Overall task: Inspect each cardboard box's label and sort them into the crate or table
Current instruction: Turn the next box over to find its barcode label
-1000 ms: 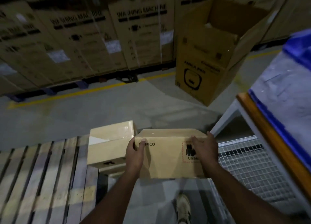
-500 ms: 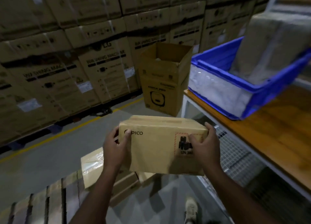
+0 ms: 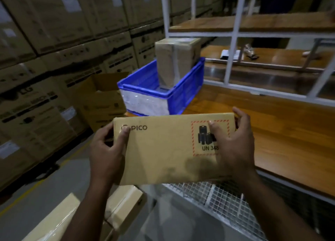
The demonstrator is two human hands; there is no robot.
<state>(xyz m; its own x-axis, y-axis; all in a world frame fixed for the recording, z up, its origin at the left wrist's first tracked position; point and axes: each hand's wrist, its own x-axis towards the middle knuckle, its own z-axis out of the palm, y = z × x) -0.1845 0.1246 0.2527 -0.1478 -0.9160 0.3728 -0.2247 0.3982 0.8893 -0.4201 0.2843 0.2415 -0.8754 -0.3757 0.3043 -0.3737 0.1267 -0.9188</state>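
Both hands' grip clamps PICO box (image 3: 163, 148) ends, left hand (image 3: 107, 150), right hand (image 3: 235, 146), crate (image 3: 183, 94) seemingly beyond.

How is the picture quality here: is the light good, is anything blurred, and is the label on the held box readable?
Head view: dim light, dark corners. The held box is sharp; PICO and the battery label read clearly, though the right hand covers the end of the UN number. The crate is slightly soft, the wall of cartons blurred. The wide lens tilts the rack posts.
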